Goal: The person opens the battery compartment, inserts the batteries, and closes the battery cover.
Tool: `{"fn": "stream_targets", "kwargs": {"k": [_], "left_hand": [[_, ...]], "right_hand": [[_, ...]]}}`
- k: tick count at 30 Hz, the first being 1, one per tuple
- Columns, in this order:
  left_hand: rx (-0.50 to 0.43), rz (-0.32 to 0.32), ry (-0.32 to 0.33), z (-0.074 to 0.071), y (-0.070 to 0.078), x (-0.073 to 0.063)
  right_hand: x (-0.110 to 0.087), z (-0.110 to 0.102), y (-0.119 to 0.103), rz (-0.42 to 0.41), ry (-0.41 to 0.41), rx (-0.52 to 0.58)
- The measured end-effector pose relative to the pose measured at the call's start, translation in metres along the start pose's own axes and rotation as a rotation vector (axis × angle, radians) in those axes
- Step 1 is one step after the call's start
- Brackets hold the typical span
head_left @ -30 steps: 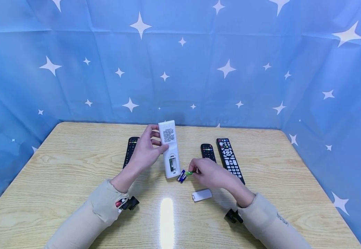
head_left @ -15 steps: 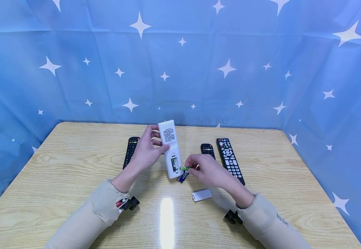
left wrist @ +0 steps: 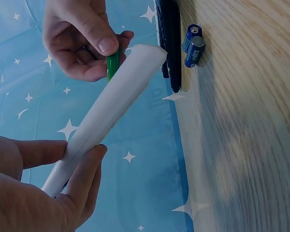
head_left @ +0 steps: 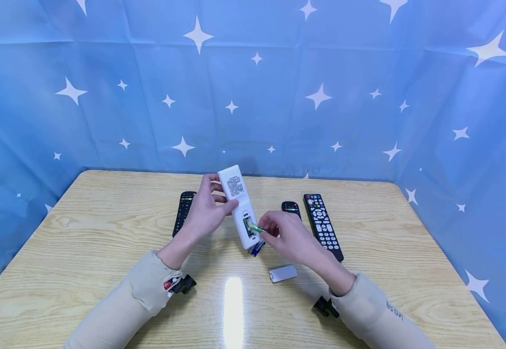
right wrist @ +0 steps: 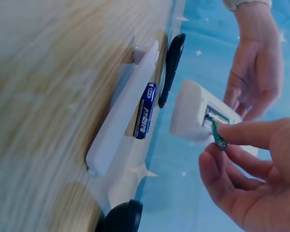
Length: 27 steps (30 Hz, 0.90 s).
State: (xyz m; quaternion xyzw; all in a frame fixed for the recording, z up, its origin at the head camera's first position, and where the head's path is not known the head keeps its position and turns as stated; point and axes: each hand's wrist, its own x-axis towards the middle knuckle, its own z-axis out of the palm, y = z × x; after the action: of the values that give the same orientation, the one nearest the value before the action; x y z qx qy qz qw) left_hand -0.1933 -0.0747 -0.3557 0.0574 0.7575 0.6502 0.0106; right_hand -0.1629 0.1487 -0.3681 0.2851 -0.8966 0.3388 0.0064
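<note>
My left hand [head_left: 205, 211] grips a white remote control [head_left: 238, 199] off the table, its back towards the head camera. Near the lower end its battery compartment [head_left: 252, 234] is uncovered, and something green like a battery lies along the left side. Between thumb and forefinger my right hand [head_left: 294, 235] pinches a green battery [right wrist: 219, 137], whose far end is right at the compartment opening. Under the remote's lower end, two blue batteries [left wrist: 194, 50] lie side by side on the table. The white battery cover [head_left: 283, 273] rests nearer me, below my right hand.
A black remote [head_left: 183, 211] lies behind my left hand. To the right are another black remote [head_left: 291, 207], partly hidden by my right hand, and a longer black one with pale buttons [head_left: 323, 225]. A blue star-patterned curtain [head_left: 253, 121] hangs behind the wooden table [head_left: 104, 281].
My right hand has brought the green battery from beside the blue batteries up and left to the compartment. The white remote has tilted, its lower end swinging right over the blue batteries.
</note>
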Motion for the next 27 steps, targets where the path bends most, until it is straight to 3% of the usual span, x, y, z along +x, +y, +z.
{"fn": "stream_targets", "kwargs": {"k": [13, 27], "left_hand": [[-0.046, -0.01, 0.02, 0.0003, 0.0006, 0.0009], [-0.077, -0.028, 0.039, -0.0021, 0.0011, 0.0011]], "right_hand": [[0.0001, 0.0015, -0.0066, -0.037, 0.063, -0.039], [-0.0006, 0.0003, -0.0057, -0.057, 0.042, 0.03]]}}
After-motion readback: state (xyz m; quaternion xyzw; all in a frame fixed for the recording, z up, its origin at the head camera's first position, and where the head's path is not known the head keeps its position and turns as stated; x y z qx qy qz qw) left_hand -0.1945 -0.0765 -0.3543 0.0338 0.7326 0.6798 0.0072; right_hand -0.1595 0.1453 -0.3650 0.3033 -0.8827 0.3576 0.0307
